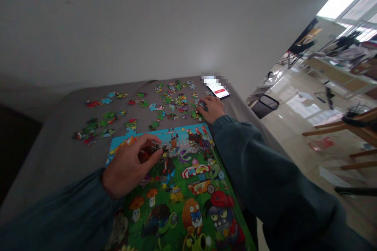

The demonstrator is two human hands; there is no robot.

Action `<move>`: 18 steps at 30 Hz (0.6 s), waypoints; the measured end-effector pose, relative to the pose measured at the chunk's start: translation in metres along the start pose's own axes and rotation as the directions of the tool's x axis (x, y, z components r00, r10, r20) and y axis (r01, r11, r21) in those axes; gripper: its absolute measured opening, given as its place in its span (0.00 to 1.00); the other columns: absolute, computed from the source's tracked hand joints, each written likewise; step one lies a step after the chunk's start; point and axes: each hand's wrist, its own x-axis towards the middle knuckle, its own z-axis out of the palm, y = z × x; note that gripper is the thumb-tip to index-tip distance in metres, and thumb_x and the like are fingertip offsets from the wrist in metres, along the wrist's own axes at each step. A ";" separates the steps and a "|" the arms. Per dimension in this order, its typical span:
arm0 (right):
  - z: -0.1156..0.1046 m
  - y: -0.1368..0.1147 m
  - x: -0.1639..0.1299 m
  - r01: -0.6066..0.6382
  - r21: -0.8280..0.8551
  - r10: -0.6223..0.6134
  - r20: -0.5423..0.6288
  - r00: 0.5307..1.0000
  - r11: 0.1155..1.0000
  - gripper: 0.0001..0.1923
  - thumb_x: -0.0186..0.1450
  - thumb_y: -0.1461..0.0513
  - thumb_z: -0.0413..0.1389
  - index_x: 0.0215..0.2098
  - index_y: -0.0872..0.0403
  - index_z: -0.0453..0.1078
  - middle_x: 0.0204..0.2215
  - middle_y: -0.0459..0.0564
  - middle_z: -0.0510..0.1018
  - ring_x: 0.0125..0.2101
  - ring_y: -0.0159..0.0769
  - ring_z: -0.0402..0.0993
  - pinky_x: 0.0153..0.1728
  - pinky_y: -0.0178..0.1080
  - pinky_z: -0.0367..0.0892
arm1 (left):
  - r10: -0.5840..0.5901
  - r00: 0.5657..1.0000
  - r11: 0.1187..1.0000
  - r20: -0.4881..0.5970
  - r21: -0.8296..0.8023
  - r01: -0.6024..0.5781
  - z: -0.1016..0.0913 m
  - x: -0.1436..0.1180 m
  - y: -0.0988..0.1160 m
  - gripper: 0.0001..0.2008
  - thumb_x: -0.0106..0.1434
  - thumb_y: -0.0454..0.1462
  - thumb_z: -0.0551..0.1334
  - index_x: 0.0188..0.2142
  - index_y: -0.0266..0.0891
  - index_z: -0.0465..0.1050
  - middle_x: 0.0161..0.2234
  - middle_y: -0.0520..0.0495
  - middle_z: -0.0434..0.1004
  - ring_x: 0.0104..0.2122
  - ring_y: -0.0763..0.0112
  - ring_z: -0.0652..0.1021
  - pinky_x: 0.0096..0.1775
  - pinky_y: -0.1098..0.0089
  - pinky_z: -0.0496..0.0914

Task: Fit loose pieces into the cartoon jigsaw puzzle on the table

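Observation:
My left hand [129, 164] is over the upper left of a colourful cartoon puzzle board [173, 180], its thumb and fingers pinching a small dark jigsaw piece [159, 148]. Farther back, my right hand [212, 109] rests on the loose jigsaw pieces at the right of the pile, fingers bent down over them. Whether a piece sits under those fingertips is hidden. Several loose jigsaw pieces [173, 100] lie scattered beyond the board. A second group of pieces [103, 121] spreads out to the left.
A lit phone [217, 88] lies at the back right corner of the grey tablecloth [64, 133]. Behind the table stands a pale wall [147, 27]. Off the right edge are a black-rimmed bin [265, 105], wooden stool legs [324, 127] and a tiled floor.

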 end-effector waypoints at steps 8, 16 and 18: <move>-0.013 0.000 0.002 0.029 0.096 -0.031 0.022 0.999 0.995 0.13 0.62 0.63 0.59 0.45 0.54 0.79 0.42 0.55 0.79 0.44 0.45 0.71 0.49 0.48 0.63 | -0.098 0.984 0.935 -0.147 -0.352 0.040 -0.003 -0.002 0.015 0.24 0.60 0.52 0.64 0.49 0.41 0.67 0.31 0.52 0.73 0.26 0.70 0.76 0.28 0.69 0.73; -0.008 0.005 0.009 -0.008 0.224 0.007 0.006 1.000 0.975 0.22 0.67 0.58 0.55 0.56 0.61 0.72 0.38 0.55 0.80 0.32 0.34 0.73 0.36 0.37 0.69 | -0.092 0.991 0.909 -0.093 -0.415 0.045 -0.001 0.003 0.006 0.22 0.59 0.51 0.66 0.46 0.41 0.69 0.30 0.52 0.74 0.25 0.71 0.75 0.26 0.71 0.71; -0.003 0.007 0.010 -0.003 0.211 -0.002 0.026 1.000 0.977 0.22 0.67 0.58 0.56 0.55 0.61 0.73 0.37 0.54 0.80 0.32 0.34 0.72 0.36 0.38 0.69 | -0.100 0.990 0.912 -0.095 -0.406 0.054 -0.001 0.003 0.004 0.21 0.59 0.51 0.66 0.45 0.41 0.69 0.29 0.52 0.74 0.25 0.70 0.75 0.26 0.71 0.71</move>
